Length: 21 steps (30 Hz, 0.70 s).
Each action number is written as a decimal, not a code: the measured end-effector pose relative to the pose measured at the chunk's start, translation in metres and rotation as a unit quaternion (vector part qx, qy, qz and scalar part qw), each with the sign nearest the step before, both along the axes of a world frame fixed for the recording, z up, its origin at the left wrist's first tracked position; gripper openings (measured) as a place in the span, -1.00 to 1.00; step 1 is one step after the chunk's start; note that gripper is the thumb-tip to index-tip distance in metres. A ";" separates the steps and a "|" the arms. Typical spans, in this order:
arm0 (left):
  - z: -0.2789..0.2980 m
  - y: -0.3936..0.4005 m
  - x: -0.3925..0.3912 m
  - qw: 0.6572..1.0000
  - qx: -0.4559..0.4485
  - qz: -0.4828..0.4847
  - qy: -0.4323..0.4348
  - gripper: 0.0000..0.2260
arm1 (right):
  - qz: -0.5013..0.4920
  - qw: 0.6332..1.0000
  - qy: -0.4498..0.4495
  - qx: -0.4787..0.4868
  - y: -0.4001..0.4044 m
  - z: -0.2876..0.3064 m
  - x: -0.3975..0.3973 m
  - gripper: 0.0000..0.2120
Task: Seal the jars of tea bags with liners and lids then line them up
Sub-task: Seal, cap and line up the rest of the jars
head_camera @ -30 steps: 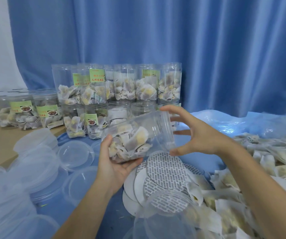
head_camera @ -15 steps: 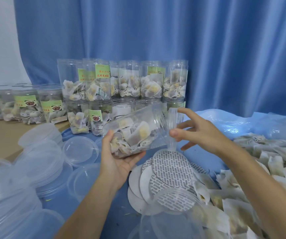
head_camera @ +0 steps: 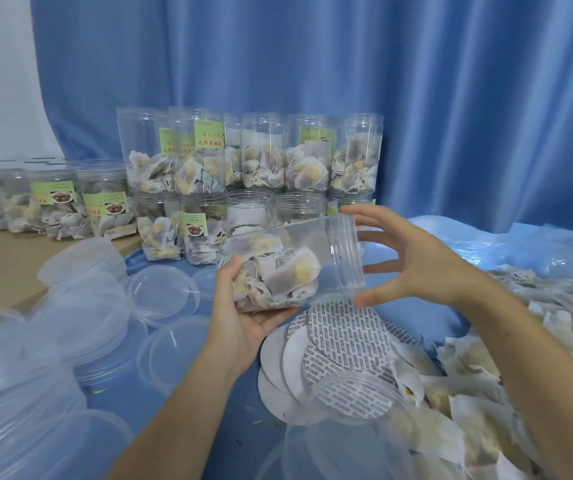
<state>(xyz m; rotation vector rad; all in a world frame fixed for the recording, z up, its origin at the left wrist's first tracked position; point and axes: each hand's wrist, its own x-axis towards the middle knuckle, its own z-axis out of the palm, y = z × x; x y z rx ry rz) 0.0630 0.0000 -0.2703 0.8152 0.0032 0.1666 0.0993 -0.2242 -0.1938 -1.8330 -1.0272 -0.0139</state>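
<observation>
At the centre of the frame the left hand (head_camera: 240,306) grips the base of a tilted jar (head_camera: 292,263) of tea bags while the right hand (head_camera: 416,268), fingers spread, pinches its threaded open mouth above the liners (head_camera: 344,337).

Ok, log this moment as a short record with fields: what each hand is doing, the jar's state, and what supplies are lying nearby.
left hand: left hand grips the base of the held jar
right hand: right hand at the jar's open mouth, thumb below the rim, fingers above it
held jar: tilted on its side, tea bags inside, no lid
liners: liners fanned out below the jar
lids: clear lids at left
finished jars: stacked jars by the blue curtain
loose tea bags: tea bag pile at right
</observation>
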 end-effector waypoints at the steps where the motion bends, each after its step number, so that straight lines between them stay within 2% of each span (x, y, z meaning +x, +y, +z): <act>1: 0.000 0.000 0.000 1.000 -0.001 -0.002 0.001 -0.48 | -0.005 1.000 0.002 -0.005 -0.001 0.000 0.001 -0.08; 4: -0.002 0.000 0.001 1.000 0.007 -0.009 -0.001 -0.56 | -0.051 0.998 0.046 -0.014 -0.004 -0.002 0.004 -0.12; 6: -0.003 0.000 0.001 1.000 0.016 -0.018 -0.009 -0.65 | -0.103 0.986 0.133 -0.005 -0.004 -0.004 0.007 -0.20; 8: -0.004 0.000 0.001 0.999 0.024 -0.030 -0.017 -0.68 | -0.129 0.973 0.185 -0.047 -0.003 -0.005 0.006 -0.15; 10: -0.005 0.000 0.002 0.999 0.025 -0.036 -0.021 -0.69 | -0.137 0.968 0.187 -0.091 -0.004 -0.005 0.005 -0.10; 12: -0.005 0.000 0.002 0.999 0.019 -0.036 -0.024 -0.70 | -0.114 0.979 0.143 -0.084 -0.005 -0.003 0.003 -0.17; 15: -0.004 0.000 0.002 0.999 0.010 -0.033 -0.024 -0.69 | -0.044 0.994 0.066 -0.076 -0.002 0.001 -0.002 -0.01; 17: -0.004 0.001 0.002 0.999 0.005 -0.031 -0.024 -0.67 | -0.039 0.997 0.039 -0.062 -0.001 0.001 -0.001 -0.14; 19: -0.004 0.001 0.001 0.999 0.010 -0.031 -0.027 -0.68 | -0.071 0.993 0.091 -0.026 0.001 0.001 -0.003 -0.34; 21: -0.004 0.000 0.001 0.999 0.009 -0.032 -0.030 -0.68 | -0.126 0.983 0.133 -0.007 0.004 -0.001 -0.002 -0.33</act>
